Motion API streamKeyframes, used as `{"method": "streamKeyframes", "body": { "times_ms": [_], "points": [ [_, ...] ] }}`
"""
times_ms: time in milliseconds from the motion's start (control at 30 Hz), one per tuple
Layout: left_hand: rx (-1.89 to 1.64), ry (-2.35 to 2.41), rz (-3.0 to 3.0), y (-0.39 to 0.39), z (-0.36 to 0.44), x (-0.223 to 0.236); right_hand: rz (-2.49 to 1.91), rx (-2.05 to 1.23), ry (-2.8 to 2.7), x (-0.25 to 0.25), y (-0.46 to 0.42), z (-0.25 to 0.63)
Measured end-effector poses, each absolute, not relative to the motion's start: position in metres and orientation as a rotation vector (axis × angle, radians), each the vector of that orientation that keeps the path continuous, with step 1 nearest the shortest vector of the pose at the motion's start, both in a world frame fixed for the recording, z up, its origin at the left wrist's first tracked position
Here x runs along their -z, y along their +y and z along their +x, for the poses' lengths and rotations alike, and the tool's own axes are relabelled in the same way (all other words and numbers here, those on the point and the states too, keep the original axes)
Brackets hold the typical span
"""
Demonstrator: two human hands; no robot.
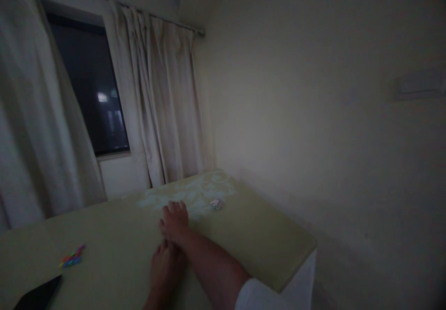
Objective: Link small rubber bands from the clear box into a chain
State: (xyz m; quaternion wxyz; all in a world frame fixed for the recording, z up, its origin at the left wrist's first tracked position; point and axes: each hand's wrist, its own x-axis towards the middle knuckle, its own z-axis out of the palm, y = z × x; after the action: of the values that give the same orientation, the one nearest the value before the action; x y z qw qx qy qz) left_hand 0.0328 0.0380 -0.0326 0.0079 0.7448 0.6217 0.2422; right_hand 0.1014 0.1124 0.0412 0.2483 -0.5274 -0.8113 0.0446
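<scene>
Neither of my hands shows in the head view. What I see are two bare feet resting on a pale yellow-green surface [265, 240] with a light floral pattern at its far end. One foot [174, 220] points its toes toward the window, and its leg runs back to a white hem [259, 296] at the bottom edge. The other foot [163, 266] lies just under it, touching it. A small crumpled shiny thing [216, 203] lies a little to the right of the toes.
A cluster of small colourful pieces [72, 257] lies at the left, and a dark flat object [38, 295] sits at the bottom left corner. Pale curtains [163, 105] frame a dark window [90, 87]. A bare wall [313, 115] runs along the right side.
</scene>
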Motion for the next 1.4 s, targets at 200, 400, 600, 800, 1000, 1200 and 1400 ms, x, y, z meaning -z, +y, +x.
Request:
{"method": "streamKeyframes", "body": {
  "times_ms": [200, 400, 600, 800, 1000, 1200, 1400],
  "points": [
    [-0.902, 1.954, 2.17, 0.051, 0.019, 0.045, -1.746, -0.058, -1.984, -0.018, 0.129, 0.244],
    [-0.858, 1.701, 2.198, 0.039, 0.031, 0.045, -1.481, -0.052, -2.248, 0.013, 0.06, 0.25],
    [-0.839, 1.476, 2.264, 0.017, 0.038, 0.034, -1.119, -0.096, -2.472, 0.007, 0.032, 0.221],
    [-0.911, 1.477, 2.233, 0.014, 0.037, 0.033, -1.203, -0.018, -2.432, 0.015, 0.035, 0.225],
    [-0.947, 1.365, 2.236, 0.007, 0.039, 0.029, -1.175, 0.056, -2.502, 0.01, 0.034, 0.229],
    [-0.966, 1.35, 2.185, 0.006, 0.045, 0.021, -1.046, 0.095, -2.555, 0.0, 0.034, 0.237],
    [-0.974, 1.32, 2.159, 0.002, 0.044, 0.009, -0.89, 0.147, -2.587, 0.006, 0.043, 0.231]
  ]
}}
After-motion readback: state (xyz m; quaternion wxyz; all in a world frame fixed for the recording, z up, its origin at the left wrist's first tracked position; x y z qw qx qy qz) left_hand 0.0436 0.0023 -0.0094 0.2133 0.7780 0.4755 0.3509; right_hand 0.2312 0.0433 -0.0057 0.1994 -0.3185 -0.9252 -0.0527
